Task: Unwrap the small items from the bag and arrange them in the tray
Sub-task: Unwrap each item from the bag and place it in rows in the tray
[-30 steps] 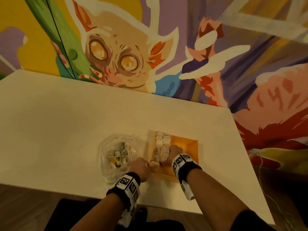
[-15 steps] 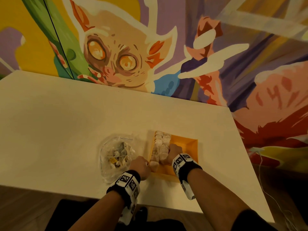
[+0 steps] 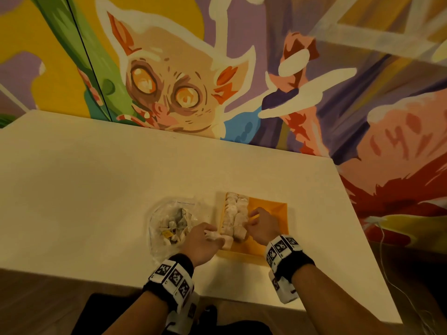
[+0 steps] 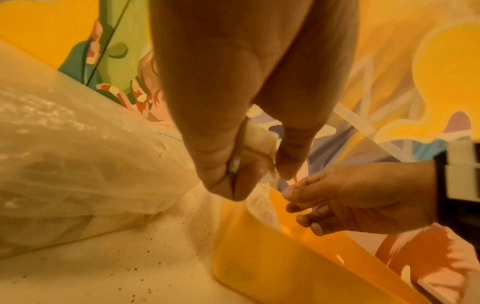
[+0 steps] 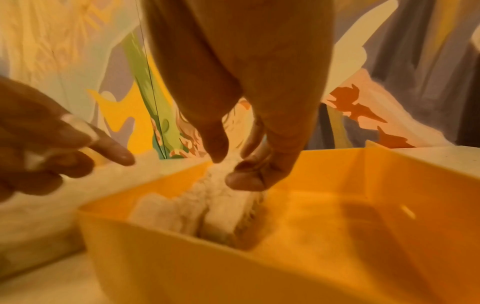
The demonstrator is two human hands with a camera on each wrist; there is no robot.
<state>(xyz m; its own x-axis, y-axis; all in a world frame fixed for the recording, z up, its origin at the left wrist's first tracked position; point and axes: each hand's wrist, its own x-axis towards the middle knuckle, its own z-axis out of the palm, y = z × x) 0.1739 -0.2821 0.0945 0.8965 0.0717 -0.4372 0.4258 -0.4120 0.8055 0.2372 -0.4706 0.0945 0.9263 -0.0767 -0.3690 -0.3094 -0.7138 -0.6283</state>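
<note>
Since a second ago: right hand has slid from the near end of the pale rows farther into the tray, fingers now loosely curled against the right flank of the unwrapped items; it pinches nothing that I can make out, fingertips only nudging the pieces. Left hand has shifted little, parked at the tray's near-left corner; it grips a crumpled white wrapper between thumb and fingers; whether a piece is left inside the wad, cannot tell. Reading: one more piece looks set into the row, and the right hand is tidying the line while the left is left holding waste paper; likely next is to drop it and fetch another from the bag.

Containers, outward from the items: yellow tray, square, walls upright; two rows of pale lumps packed along its left side, running near to far, pieces touching each other; right half of the floor bare yellow. Just left of the tray, a clear plastic bag, mouth open upward, slumped on the table; inside, a jumble of white wrapped pieces or papers and one yellow scrap; wrapped and spent not separable at this size. Dark specks on the tabletop beside the tray in the left wrist view. Painted mural beyond the far edge.
</note>
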